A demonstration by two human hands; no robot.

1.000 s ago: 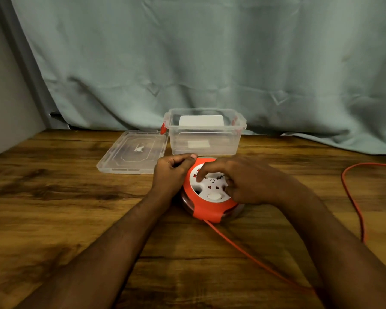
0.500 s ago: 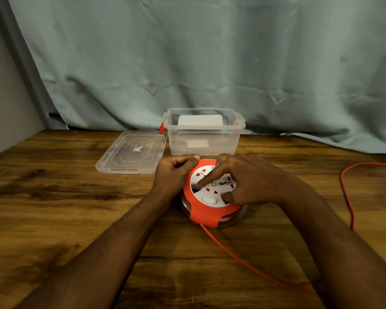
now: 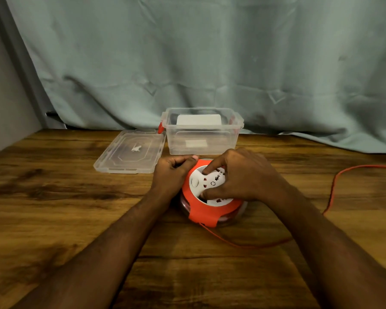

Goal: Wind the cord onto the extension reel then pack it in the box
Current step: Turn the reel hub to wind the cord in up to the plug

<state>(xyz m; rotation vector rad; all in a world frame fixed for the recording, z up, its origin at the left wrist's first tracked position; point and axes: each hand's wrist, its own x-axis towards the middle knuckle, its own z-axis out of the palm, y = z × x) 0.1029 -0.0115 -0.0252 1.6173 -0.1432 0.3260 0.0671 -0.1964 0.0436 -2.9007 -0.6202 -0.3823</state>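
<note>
Centrally, on the wooden table (image 3: 54,219), we see the extension reel (image 3: 212,208): orange housing, white socket face up, clear lower rim. Left hand (image 3: 172,175) grips the reel's left side, fingers curled against the housing, thumb along the far top edge. Right hand (image 3: 239,175) sits on the socket face, index finger bent onto the far part of the white disc, thumb pressed at its near edge, so it pinches the disc between them. Other right fingers are hidden behind the hand; we cannot tell how they lie.

Orange cord (image 3: 243,244) leaves the reel at its near edge under the orange tab, runs right along the table, passes under the right forearm, then shows again as a loop (image 3: 334,181) at the right, rising toward the far right edge. Some red coils show through the reel's clear rim.

Just beyond the reel stands the clear plastic box (image 3: 202,139), open, with red latches at its ends and something white and flat inside. Its clear lid (image 3: 129,152) lies flat on the table, touching or just beside the box's left side. Pale green curtain (image 3: 210,63) hangs behind the table; grey wall at the far left.
</note>
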